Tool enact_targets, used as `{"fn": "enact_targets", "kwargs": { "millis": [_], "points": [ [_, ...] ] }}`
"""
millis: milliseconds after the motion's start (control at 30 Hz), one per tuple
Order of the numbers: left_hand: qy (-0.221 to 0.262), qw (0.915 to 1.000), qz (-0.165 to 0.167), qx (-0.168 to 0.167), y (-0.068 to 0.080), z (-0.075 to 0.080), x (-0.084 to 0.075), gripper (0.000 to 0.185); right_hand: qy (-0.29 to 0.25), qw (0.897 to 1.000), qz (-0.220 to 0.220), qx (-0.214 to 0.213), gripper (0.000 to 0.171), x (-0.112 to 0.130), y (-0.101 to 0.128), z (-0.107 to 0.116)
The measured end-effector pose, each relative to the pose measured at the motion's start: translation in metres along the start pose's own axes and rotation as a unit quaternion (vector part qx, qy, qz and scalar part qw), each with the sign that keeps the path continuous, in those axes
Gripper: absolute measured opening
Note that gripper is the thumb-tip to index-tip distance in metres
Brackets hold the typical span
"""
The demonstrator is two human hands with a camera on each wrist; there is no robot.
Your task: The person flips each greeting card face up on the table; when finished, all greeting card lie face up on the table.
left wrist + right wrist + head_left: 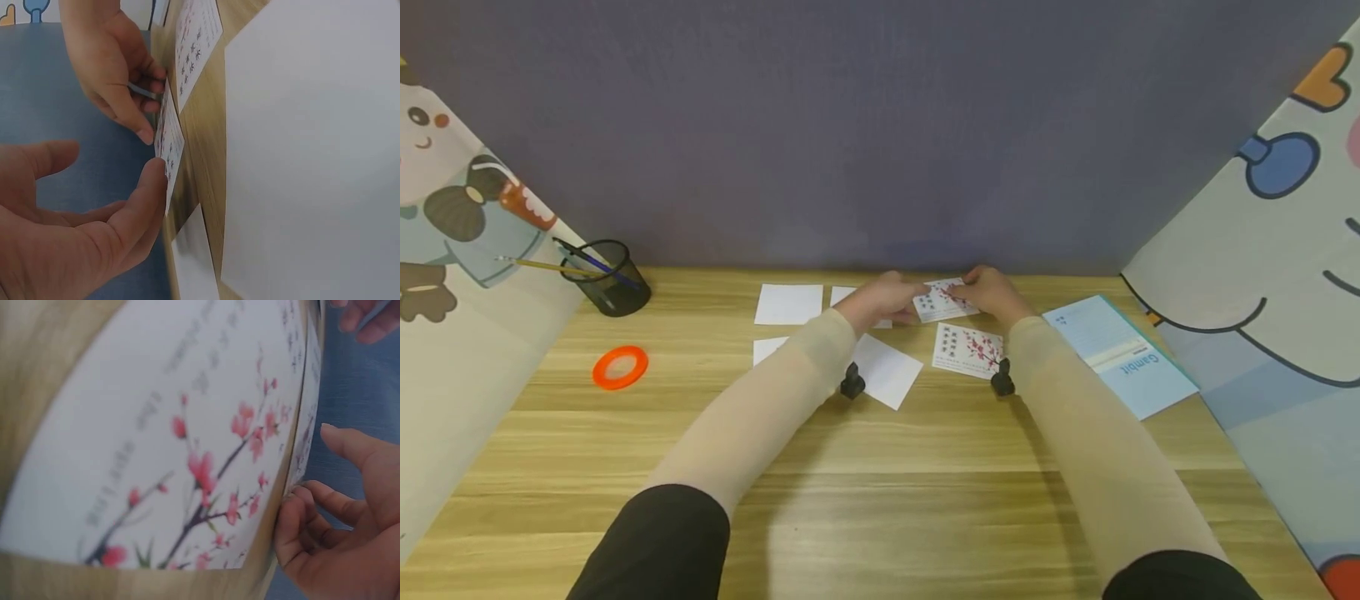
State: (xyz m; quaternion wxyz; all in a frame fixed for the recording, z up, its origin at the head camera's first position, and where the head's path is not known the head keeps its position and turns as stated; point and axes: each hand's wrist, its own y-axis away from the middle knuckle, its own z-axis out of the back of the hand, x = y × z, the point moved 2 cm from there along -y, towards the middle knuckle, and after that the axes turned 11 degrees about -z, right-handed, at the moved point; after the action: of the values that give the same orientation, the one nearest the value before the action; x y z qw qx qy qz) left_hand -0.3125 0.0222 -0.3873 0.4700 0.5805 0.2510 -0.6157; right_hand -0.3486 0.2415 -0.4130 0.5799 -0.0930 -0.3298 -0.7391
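Observation:
A white card [942,310] printed with red blossom and dark characters lies between both hands at the back of the table. My left hand [887,298] is at its left side. In the left wrist view, one extended fingertip touches this card [169,144] while the thumb stands away from it. On the right side, my right hand [992,293] holds the edge with curled fingers [294,515]; its thumb is raised in the right wrist view. A second blossom card [967,350] lies just in front, nearer the right wrist.
Several blank white cards [788,304] lie on the left, one skewed card [891,371] beside the left wrist. Farther left are an orange tape ring [620,367] and a black mesh pen cup [613,287]. A light-blue booklet [1123,358] lies at right. A grey panel [880,150] borders the back.

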Motion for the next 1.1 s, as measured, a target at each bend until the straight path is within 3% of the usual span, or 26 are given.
{"fn": "enact_targets", "kwargs": {
  "millis": [233,500,633,767,933,1100],
  "points": [
    [-0.089,0.9958,-0.004,0.021,0.014,0.014,0.0,0.067,0.02,1.0,0.005,0.014,0.066,0.004,0.01,0.006],
    [-0.103,0.9928,0.013,0.06,0.023,0.025,0.0,0.058,0.041,0.998,0.022,0.042,0.071,0.023,0.025,0.002],
    [-0.144,0.9859,0.02,0.083,0.027,0.032,-0.002,0.057,0.048,0.996,0.035,0.069,0.073,0.035,0.032,-0.006],
    [-0.214,0.9695,0.015,0.119,0.033,0.038,-0.004,0.051,0.054,0.992,0.047,0.101,0.074,0.046,0.045,-0.014],
    [-0.309,0.9375,0.0,0.16,0.039,0.045,-0.004,0.031,0.082,0.987,0.074,0.12,0.072,0.058,0.066,-0.024],
    [-0.371,0.9132,0.012,0.168,0.046,0.051,0.001,0.033,0.089,0.981,0.079,0.15,0.068,0.064,0.083,-0.035]
  ]
}}
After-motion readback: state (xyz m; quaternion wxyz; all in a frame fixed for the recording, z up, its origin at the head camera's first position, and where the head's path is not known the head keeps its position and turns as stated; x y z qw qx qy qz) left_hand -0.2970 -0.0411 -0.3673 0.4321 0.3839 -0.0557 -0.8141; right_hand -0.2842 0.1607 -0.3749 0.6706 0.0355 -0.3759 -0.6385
